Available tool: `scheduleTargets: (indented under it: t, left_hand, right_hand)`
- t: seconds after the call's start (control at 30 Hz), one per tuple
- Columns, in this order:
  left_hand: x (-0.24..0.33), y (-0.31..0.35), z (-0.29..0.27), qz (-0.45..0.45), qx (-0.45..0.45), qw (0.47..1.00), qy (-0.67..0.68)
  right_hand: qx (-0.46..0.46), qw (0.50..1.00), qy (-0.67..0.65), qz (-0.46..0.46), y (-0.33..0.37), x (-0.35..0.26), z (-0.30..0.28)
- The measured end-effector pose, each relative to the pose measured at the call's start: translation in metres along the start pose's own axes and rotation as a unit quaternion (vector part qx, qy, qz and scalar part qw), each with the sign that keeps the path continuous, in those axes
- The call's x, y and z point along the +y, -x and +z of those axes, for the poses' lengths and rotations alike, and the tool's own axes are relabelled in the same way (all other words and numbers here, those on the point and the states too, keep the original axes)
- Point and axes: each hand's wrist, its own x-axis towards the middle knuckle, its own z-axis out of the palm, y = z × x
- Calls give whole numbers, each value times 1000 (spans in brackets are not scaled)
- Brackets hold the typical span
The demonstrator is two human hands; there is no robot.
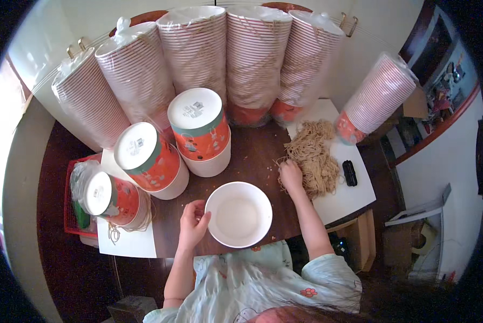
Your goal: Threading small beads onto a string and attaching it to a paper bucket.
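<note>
So the landmark here is the round, open white paper tub [239, 215], mouth up near the close edge of the dark brown wooden worktop [255, 164].

The person's left hand [193, 223] is right up against the tub's left side. That forearm comes up from below, leaning slightly toward the tub, fingers curled and thumb up by the rim. Can't tell if this grip is actually pinching the wall or just resting on it.

The right hand [291, 175] is beyond the tub and to its right, back of the hand up, fingers bent and bunched at the near-left edge of a tan tangled heap of thin strands [319, 156]. The right forearm slants up and inward from a pale blue printed sleeve [332, 274], reaching further out than the left. The fingertips are tucked out of sight, so no way to say if that grip is pinching any strands.

The heap sits beyond the tub to its right, partly on a flat white sheet [354, 200], with a small black oblong object [350, 173] lying further right of the tub. Beyond the tub and to its left are three upturned stacks of orange-and-green printed paper tubs [154, 164], and tall plastic-wrapped stacks of white-rimmed tubs [193, 54] line up farthest from it.
</note>
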Motion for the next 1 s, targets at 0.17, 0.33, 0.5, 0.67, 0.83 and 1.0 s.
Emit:
scheduleTargets:
  t: [0.17,0.33,0.5,0.67,0.83,1.0]
  left_hand:
    - [-3,3,1,5,-22,1000,21]
    - [-3,8,2,-45,-35,996,64]
    - [-15,12,8,-60,-36,992,101]
    - [-12,18,8,-100,-49,984,135]
    - [-8,20,6,-99,-79,979,161]
    - [-8,24,2,-83,-98,976,177]
  right_hand:
    - [22,1000,-12,14,-2,7,13]
    - [72,977,-202,-11,-10,-17,-33]
    - [21,876,-475,-74,-3,-69,-97]
    - [-95,875,-424,-212,22,-135,-146]
    - [-139,864,-385,-292,37,-150,-104]
    - [-192,864,-379,-271,39,-156,-99]
